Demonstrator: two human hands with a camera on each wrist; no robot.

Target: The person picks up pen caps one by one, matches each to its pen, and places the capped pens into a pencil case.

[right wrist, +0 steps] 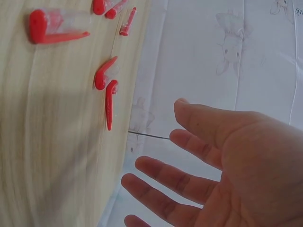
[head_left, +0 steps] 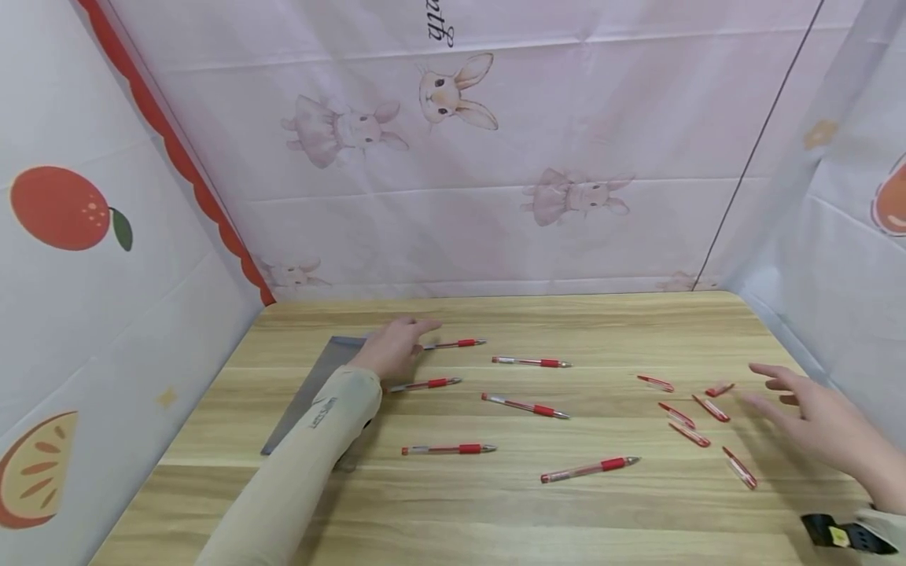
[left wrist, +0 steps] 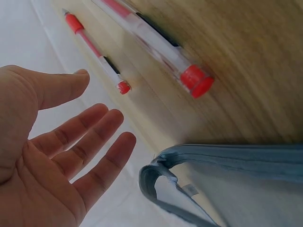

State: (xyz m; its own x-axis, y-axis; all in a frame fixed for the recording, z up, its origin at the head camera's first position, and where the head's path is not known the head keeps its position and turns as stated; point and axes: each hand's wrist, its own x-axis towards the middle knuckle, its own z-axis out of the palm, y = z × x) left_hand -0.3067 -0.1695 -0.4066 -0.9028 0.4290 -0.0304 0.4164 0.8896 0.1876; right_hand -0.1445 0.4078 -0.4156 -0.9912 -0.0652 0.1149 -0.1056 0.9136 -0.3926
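In the head view my left hand (head_left: pixel 391 350) is above the back left of the table, next to a red-gripped gel pen (head_left: pixel 456 343). Its fingers are spread and hold nothing; in the left wrist view, two pens lie beyond the thumb, the nearer with a red end plug (left wrist: pixel 196 81). Several more uncapped pens, such as one in the front (head_left: pixel 591 469), lie in the middle. My right hand (head_left: pixel 814 417) hovers at the right, fingers loosely extended, beside several clear and red pen caps (head_left: pixel 711 409). Nothing is in that hand either.
A grey-blue zipped pouch (head_left: pixel 304 397) lies flat at the left, partly hidden beneath my left forearm. The wooden table (head_left: pixel 453 519) meets a curtain (head_left: pixel 460 236) printed with rabbits at the back. More printed cloth hangs at both sides.
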